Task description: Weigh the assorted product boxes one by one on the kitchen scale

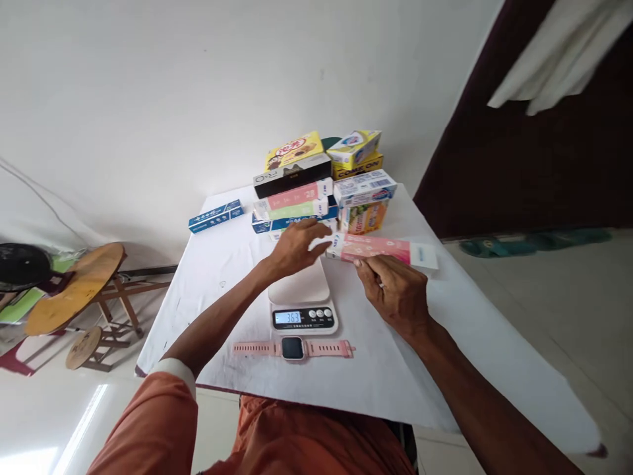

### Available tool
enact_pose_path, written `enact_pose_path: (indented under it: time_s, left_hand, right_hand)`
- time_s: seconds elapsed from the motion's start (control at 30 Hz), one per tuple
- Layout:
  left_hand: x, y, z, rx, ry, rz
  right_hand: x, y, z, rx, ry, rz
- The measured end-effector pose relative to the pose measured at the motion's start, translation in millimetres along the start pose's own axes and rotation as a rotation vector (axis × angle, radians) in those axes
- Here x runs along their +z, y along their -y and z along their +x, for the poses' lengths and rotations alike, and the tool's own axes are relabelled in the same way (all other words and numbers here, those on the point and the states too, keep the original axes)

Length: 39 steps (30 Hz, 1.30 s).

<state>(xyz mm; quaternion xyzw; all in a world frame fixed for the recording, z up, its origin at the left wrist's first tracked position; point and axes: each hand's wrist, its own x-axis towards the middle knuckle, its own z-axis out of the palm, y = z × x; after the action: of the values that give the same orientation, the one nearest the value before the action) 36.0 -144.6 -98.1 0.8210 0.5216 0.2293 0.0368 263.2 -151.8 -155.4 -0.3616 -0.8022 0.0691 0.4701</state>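
My right hand (pixel 395 293) is closed at the near edge of a long pink and white carton (pixel 378 249), its thumb and fingers pinched there. The carton lies roughly level, right of the scale. My left hand (pixel 299 247) hovers over the kitchen scale (pixel 301 285), thumb and fingers apart, with its fingertips close to the carton's left end. No grip on the carton by this hand shows. The scale's lit display (pixel 287 318) seems to read 363. In front of it lies a pink-strapped smartwatch (pixel 293 348), stretched out flat.
Behind the scale several cartons are stacked, among them a yellow snack box (pixel 295 150), a black box (pixel 291 175) and a blue-white box (pixel 364 187). A blue carton (pixel 216 216) lies apart at the left. Wooden stools (pixel 74 287) and green slippers (pixel 534 243) are on the floor.
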Motion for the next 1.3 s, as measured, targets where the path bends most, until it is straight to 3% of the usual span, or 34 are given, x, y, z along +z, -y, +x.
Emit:
enact_pose_path:
  time_s: [0.1, 0.17, 0.3, 0.43, 0.57, 0.67, 0.8, 0.93, 1.13, 1.2, 1.3]
  left_hand:
    - [-27.7, 58, -35, -0.22, -0.305, -0.073]
    - [-46.7, 101, -55, -0.428, -0.42, 0.029]
    - [-77.6, 178, -72, -0.767, -0.239, 0.27]
    - [-93.6, 235, -61, -0.854, -0.09, 0.291]
    - [-103.4, 274, -46, -0.934, 0.045, 0.303]
    - [-110.8, 287, -45, -0.962, 0.118, 0.327]
    - [-123.0, 279, -64, -0.956, 0.171, 0.361]
    - [-135.5, 244, -108, -0.943, 0.186, 0.384]
    - [-146.6, 155, -175, -0.876, 0.012, 0.234]
    - [-143.7, 120, -179, -0.78, 0.002, 0.182]
    - [-129.3, 70, -166, -0.562, 0.054, 0.115]
  right_hand:
    - [12, -3, -7, -0.014, 0.101, 0.074]
    - [19, -6, -11, -0.028, 0.153, 0.103]
    - [27, -8, -14, -0.005, 0.201, 0.105]
    - [27, -9, -10, 0.064, 0.191, 0.135]
    - [27, -10, -7, 0.086, 0.214, 0.146]
    - [29, -12, -8, 0.086, 0.21, 0.118]
    - [34, -13, -12, 0.039, 0.207, 0.029]
    - [37, -13, -15, 0.009, 0.197, -0.041]
    - [37, -11, -14, 0.102, 0.261, -0.028]
    - [38, -12, -14, 0.132, 0.279, -0.018]
    - [39, -12, -13, 0.17, 0.302, -0.004]
